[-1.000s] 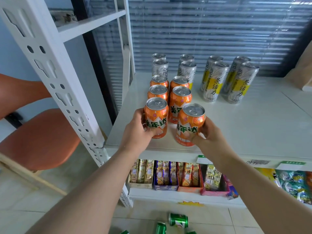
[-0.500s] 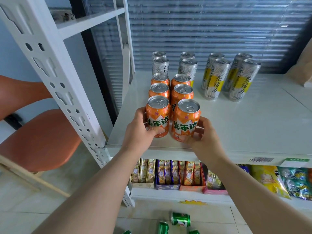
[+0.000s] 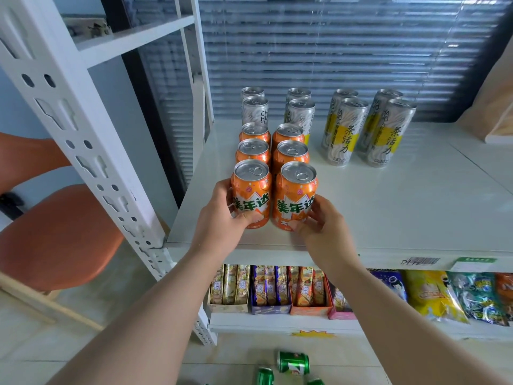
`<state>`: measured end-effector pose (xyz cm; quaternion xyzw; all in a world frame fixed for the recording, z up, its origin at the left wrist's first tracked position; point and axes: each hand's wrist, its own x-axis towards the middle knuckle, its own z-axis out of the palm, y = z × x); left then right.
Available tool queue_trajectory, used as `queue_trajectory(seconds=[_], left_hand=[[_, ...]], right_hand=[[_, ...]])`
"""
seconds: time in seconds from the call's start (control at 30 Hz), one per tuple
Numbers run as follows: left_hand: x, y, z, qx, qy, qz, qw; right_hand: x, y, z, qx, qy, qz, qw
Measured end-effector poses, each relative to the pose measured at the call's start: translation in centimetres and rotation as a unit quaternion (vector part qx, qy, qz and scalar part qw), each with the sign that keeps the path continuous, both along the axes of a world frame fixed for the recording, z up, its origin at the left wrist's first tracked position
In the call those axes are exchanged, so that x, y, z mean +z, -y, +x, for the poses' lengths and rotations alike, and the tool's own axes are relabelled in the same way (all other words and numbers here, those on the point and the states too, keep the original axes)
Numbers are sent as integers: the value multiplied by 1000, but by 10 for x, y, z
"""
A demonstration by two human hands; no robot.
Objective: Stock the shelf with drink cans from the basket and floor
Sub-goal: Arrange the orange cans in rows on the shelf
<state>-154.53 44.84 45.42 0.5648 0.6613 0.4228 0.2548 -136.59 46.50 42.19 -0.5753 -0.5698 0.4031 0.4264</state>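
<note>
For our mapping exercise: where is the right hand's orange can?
Head view, centre: the orange can stands near the shelf's front edge, right of the twin can in the left hand.

Near the front edge of the white metal shelf board [image 3: 388, 212], two upright aluminium drink cans are held side by side. The left orange can [image 3: 251, 190] is gripped by the left hand [image 3: 222, 215], and the right orange can [image 3: 294, 195] by the right hand [image 3: 324, 229]. Further back on the board, more orange cans [image 3: 290, 155] and tall silver slim cans [image 3: 344, 132] are lined up. Below the board, green cans [image 3: 293, 362] are seen on the floor, seemingly on their sides.
</note>
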Motion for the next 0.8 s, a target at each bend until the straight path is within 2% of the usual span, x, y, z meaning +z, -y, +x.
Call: queue_trajectory(seconds=[0.47,0.67,0.8], left_hand=[[2,1,-1,-13,20,-2,1000],[-1,0,-4,-8,28,-28,999],[-2,11,-9,20,-10,-53,998]], right_hand=[[3,5,-3,-11,-3,-7,1000],[14,8,7,-13,-101,-51,994],[28,14,17,-51,-161,-72,983]])
